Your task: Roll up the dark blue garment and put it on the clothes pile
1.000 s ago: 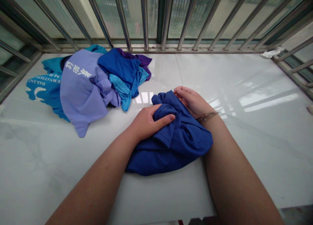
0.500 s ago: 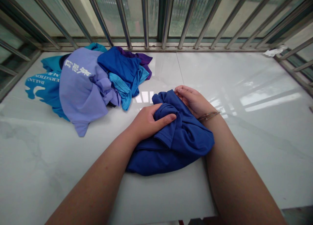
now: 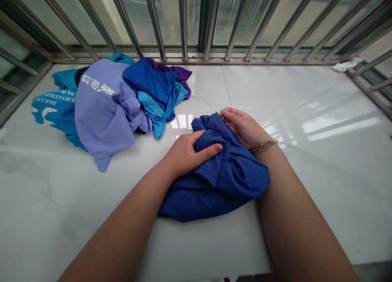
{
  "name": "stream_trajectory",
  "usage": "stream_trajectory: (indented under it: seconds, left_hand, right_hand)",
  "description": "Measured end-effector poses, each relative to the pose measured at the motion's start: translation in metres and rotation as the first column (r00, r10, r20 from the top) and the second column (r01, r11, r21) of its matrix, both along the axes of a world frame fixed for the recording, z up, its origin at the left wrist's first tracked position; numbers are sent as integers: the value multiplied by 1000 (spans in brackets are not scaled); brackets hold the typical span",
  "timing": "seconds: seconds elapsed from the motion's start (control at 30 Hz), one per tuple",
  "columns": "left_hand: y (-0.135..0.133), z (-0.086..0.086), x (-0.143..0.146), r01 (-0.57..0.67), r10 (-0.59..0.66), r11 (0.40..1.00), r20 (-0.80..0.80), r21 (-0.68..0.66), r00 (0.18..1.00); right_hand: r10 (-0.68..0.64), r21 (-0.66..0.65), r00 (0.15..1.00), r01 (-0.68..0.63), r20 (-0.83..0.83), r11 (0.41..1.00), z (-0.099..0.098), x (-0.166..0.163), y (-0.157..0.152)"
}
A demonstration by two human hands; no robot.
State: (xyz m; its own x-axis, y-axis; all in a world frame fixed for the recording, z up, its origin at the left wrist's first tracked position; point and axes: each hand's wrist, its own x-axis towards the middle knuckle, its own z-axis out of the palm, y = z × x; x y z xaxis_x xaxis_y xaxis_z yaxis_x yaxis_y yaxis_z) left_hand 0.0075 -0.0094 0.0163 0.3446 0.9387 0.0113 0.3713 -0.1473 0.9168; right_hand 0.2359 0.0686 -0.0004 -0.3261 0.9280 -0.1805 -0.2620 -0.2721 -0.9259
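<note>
A bunched dark blue garment point(image 3: 220, 192) lies on the white glossy surface in front of me; its exact kind is hidden by the folds. My left hand point(image 3: 191, 153) grips it from the left, thumb on top and the other fingers tucked under or behind a fold. At its far right edge my right hand point(image 3: 240, 126) is curled against the cloth, with fingers closed round the edge and fingertips partly hidden. A thin bracelet point(image 3: 263, 146) circles the right wrist.
To the left is a heap of clothes: a lavender garment point(image 3: 104, 106) with white characters, a printed blue one point(image 3: 58, 114), a royal blue one point(image 3: 150, 81) and a purple one point(image 3: 183, 74). Metal bars point(image 3: 183, 28) line the back. White crumpled paper or cloth point(image 3: 347, 64) lies at the far right corner.
Almost nothing differs. Both hands keep the same hold on the dark blue garment, and the view has shifted very slightly.
</note>
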Motion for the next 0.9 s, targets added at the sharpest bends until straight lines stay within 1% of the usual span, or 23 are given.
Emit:
stream_trajectory:
  seconds: [0.4,0.9]
  left_hand:
    - [0,0,-1,-3,3,1000,-8,7,1000]
    - [0,0,-1,7,-8,1000,-2,-5,1000]
  right_hand:
    - [2,10,1000,-2,0,1000,-3,1,1]
    - [-4,17,1000,4,10,1000,0,-1,0]
